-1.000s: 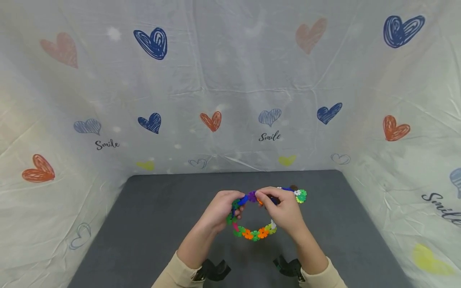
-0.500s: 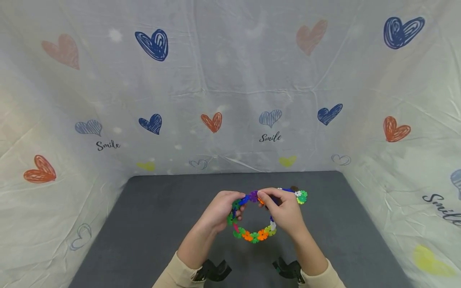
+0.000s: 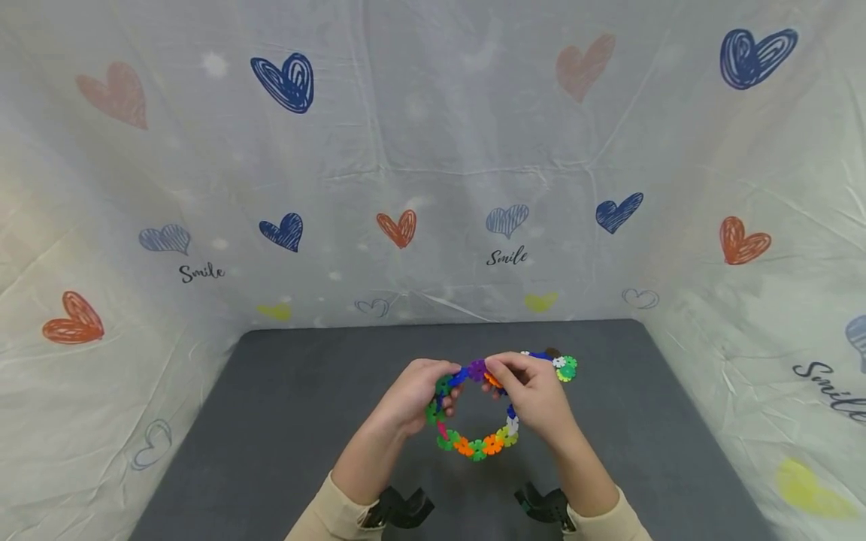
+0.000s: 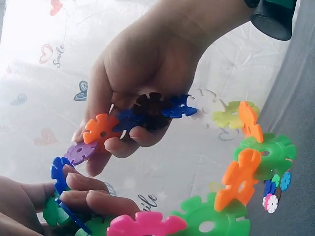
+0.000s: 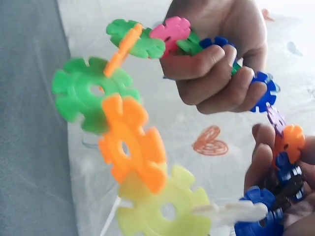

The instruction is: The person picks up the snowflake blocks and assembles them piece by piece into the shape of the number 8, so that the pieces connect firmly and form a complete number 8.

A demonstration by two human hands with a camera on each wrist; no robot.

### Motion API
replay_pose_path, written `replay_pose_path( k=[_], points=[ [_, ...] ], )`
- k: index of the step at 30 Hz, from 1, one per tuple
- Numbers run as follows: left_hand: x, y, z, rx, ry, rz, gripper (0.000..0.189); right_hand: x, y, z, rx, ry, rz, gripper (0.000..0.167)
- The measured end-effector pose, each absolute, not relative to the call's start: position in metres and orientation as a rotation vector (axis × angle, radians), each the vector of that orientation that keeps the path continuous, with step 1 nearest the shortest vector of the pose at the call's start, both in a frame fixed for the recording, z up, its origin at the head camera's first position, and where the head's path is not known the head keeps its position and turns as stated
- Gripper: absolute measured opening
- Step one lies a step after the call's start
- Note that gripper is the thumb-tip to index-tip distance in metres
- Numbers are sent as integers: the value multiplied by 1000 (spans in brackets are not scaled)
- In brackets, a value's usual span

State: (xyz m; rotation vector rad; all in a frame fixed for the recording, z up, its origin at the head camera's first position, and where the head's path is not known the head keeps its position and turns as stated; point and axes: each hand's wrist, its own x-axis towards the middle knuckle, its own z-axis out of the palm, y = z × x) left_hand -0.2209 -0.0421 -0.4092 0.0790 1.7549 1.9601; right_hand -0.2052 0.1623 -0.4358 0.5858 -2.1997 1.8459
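A ring of slotted plastic flower discs (image 3: 478, 449), joined edge to edge, hangs between both hands in the head view. My left hand (image 3: 414, 397) grips its left side, fingers curled round blue and green discs (image 5: 264, 92). My right hand (image 3: 537, 391) pinches the upper right part by the orange disc (image 4: 102, 132), just beside the purple disc (image 4: 79, 153). In the left wrist view, brown and dark blue discs (image 4: 181, 106) lie along the right fingers. Green, orange and yellow discs (image 5: 165, 209) form the loose lower curve in the right wrist view.
Several loose flower discs (image 3: 567, 368) lie in a small pile on the dark grey table (image 3: 304, 406), behind the right hand. A white curtain (image 3: 433, 135) printed with hearts closes off the back and sides. Black straps (image 3: 406, 509) circle both wrists.
The right fingertips have shifted slightly to the right, showing more of the purple and orange discs. The ring's lower curve hangs a little lower. Both hands keep their hold.
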Motion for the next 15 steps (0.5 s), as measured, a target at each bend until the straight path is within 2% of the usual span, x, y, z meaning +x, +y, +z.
replay_pose_path(
  k=[8,15],
  points=[
    [-221,-41,-412,97,1770,1952,32,-200,154,-436,366,-2126,1657,9],
    [-221,-40,-412,116,1792,1957,30,-190,144,-420,540,-2100,1552,11]
  ],
)
